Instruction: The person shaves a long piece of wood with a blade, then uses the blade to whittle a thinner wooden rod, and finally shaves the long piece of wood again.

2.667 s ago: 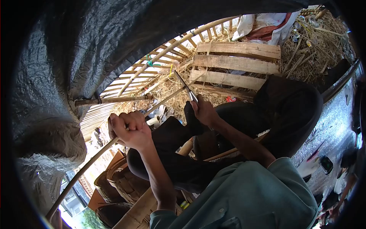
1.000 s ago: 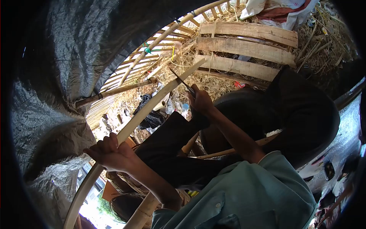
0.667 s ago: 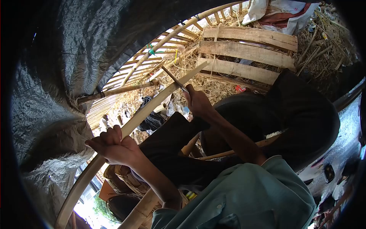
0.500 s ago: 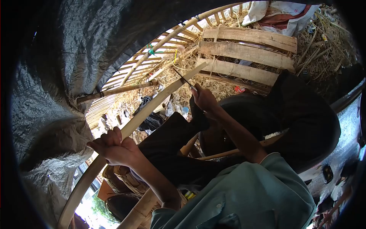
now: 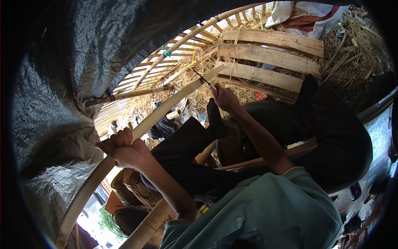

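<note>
A long pale bamboo strip (image 5: 166, 108) runs slantwise from the lower left up toward the wooden slats. Around its lower middle, my left hand (image 5: 129, 151) is closed in a grip. In my right hand (image 5: 226, 99) is a knife (image 5: 202, 76), its handle mostly covered by the fingers. The thin dark blade crosses the strip near its upper end and appears to touch it. Below the strip are my dark-clothed legs (image 5: 178, 153).
Wooden slats (image 5: 269, 54) lie over straw (image 5: 348, 54) at the upper right. A bamboo fence (image 5: 153, 68) and dark plastic sheeting (image 5: 99, 45) stand at the left. Woven baskets (image 5: 137, 186) and a bamboo pole (image 5: 147, 224) are at the lower left. A white sack (image 5: 282, 14) lies at the top.
My right hand and the knife have shifted slightly right and down. The strip's upper end sits a little higher. My left hand keeps its grip with hardly any movement.
</note>
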{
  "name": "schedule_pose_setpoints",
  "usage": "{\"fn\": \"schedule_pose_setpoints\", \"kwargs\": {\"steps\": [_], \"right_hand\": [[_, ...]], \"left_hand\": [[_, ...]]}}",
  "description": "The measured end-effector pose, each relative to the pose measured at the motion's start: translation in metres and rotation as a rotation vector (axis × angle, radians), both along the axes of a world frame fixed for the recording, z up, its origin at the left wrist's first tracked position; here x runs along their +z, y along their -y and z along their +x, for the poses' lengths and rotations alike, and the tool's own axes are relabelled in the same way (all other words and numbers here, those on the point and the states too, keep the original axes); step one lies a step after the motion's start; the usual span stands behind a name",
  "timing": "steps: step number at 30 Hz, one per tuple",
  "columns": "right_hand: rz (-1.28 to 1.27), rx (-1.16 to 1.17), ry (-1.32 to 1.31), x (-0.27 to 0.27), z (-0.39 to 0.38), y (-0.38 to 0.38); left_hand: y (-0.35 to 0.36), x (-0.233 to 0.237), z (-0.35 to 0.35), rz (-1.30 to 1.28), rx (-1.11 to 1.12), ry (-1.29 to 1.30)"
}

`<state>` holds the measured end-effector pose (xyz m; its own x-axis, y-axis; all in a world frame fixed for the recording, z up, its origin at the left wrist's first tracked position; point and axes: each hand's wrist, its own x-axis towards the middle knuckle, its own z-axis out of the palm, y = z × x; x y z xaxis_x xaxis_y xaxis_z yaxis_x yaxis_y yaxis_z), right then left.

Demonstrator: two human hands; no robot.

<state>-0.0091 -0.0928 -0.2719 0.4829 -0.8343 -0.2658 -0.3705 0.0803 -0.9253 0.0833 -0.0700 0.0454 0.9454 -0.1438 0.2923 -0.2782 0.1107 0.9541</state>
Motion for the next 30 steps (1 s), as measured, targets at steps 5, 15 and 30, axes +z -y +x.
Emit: {"fn": "schedule_pose_setpoints", "kwargs": {"steps": [5,15,30], "right_hand": [[-0.006,0.087,0.132,0.059,0.006,0.014],[-0.119,-0.009,-0.083,-0.019,0.011,0.031],[0.047,0.143,-0.065,-0.004,0.016,0.041]], "left_hand": [[0.003,-0.004,0.006,-0.035,0.020,0.016],[0.001,-0.006,0.010,-0.047,-0.070,0.059],[0.008,-0.004,0.002,-0.035,0.009,0.058]]}}
